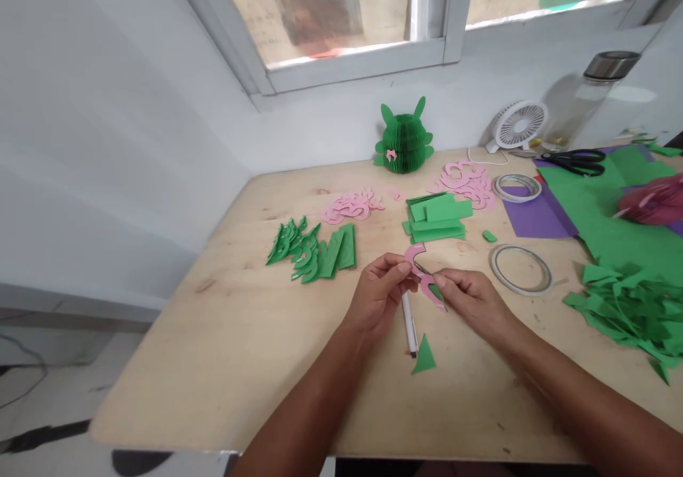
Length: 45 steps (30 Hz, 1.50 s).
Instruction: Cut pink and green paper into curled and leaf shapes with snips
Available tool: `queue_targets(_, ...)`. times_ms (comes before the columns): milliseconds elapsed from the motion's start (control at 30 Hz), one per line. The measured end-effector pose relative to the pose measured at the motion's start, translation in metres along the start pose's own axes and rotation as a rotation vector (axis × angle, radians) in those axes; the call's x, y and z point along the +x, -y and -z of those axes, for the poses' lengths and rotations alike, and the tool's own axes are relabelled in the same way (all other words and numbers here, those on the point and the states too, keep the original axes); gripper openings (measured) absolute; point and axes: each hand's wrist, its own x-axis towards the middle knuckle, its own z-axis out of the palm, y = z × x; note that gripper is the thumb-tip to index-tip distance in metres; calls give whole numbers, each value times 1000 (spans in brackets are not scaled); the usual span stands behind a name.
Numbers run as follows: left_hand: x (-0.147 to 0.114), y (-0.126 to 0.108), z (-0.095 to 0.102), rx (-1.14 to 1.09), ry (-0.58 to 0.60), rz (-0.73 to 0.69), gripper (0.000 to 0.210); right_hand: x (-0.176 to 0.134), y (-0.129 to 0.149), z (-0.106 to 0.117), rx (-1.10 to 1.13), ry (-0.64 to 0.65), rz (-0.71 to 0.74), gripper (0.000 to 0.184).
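A curved pink paper cutout [415, 255] is pinched between the fingers and thumb of my left hand [380, 288]. My right hand [472, 297] is closed at the cutout's right side, gripping a slim dark metal tool [423, 269] that looks like tweezers and reaches toward the left fingers. Some green shows inside the lower pink curve. Below the hands, a white pen [410, 326] lies on the table beside a green paper triangle [425, 356].
Green cutouts [304, 253], pink cutouts [352, 206] and green paper strips [436, 217] lie beyond my hands. Tape rolls [521, 269], green scraps [634, 310] and black-handled scissors [573, 161] are rightward. A green paper figure [404, 142], fan [519, 125] and bottle [581, 110] stand by the wall.
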Motion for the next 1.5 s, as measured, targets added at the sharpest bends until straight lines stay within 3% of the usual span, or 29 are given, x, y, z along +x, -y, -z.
queue_targets(367, 0, 8, -4, -42, -78, -44, 12, 0, -3, -2, -14, -44, -13, 40)
queue_targets(1500, -7, 14, -15, -147, -158, -77, 11, -1, -7, -9, -101, -132, 10, 44)
